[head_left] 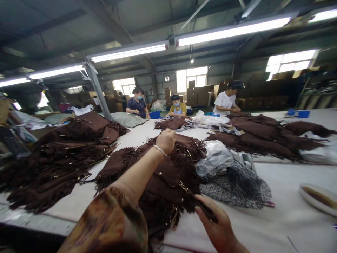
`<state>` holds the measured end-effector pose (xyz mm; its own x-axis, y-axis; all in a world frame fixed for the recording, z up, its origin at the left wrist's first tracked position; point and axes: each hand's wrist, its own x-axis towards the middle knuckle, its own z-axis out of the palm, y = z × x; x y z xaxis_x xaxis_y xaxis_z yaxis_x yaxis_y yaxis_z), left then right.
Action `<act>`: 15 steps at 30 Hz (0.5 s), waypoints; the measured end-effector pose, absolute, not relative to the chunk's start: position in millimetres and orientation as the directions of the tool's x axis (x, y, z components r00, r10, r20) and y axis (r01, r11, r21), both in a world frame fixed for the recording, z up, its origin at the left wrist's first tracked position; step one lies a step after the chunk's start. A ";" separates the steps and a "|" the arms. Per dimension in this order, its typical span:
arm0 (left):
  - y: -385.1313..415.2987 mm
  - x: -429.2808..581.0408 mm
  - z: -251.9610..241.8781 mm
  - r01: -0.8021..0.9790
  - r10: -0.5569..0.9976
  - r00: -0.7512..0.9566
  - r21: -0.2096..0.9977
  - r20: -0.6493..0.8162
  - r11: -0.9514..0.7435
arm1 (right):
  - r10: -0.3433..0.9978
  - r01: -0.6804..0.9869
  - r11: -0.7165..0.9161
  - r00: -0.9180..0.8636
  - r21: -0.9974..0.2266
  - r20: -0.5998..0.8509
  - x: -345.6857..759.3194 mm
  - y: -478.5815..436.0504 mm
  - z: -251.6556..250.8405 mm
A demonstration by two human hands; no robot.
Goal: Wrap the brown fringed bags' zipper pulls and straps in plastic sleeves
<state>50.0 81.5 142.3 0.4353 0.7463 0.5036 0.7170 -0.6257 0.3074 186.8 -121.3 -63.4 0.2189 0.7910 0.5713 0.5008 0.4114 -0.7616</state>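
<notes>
Two bare hands work at a heap of brown fringed bags (pixel 162 181) lying near the middle of the table. The right hand (pixel 219 226) closes thumb and fingers around a dark strap (pixel 206 208) at the heap's near right edge, beside a gold chain (pixel 173 215). The left hand (pixel 166 141) is curled over the far side of the heap, its fingers bent in.

Just right of the heap are clear plastic (pixel 214 158) and speckled grey cloth (pixel 237 189); a shallow dish (pixel 319 198) sits farther right. The white table (pixel 281 175) bears more brown piles at left (pixel 60 151) and far right (pixel 258 133). Three people stand or sit at the far side, with cartons (pixel 197 96), bright windows (pixel 192 77) and tube lights (pixel 234 31) beyond.

The left fingertips are hidden, so I cannot tell what they grip. The dish is cut off at the right edge, and the dark folds of the left pile merge together.
</notes>
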 end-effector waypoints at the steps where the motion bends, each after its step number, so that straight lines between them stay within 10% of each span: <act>1: 63.1 51.1 116.7 0.709 0.750 0.442 0.320 0.492 -0.628 | 0.783 0.534 0.434 0.175 -0.726 0.597 184.7 -120.3 -65.5; 4: -3.5 42.0 31.6 0.582 0.849 0.389 0.619 0.358 -0.528 | 0.800 0.582 0.460 0.056 -0.670 0.598 187.2 -128.4 -70.5; 7: -62.0 30.0 -37.7 0.336 0.925 0.328 0.939 -0.193 0.077 | 0.857 0.570 0.448 -0.054 -0.689 0.512 189.2 -143.0 -74.3; 10: -90.5 29.2 -70.3 -0.155 0.764 0.459 0.806 -0.454 0.572 | 0.904 0.520 0.426 -0.216 -0.740 0.368 181.1 -151.5 -81.9; 15: -91.6 37.9 -74.8 -0.510 0.802 0.370 0.619 -0.469 0.598 | 0.911 0.355 0.177 -0.413 -0.918 0.016 166.5 -157.0 -102.3</act>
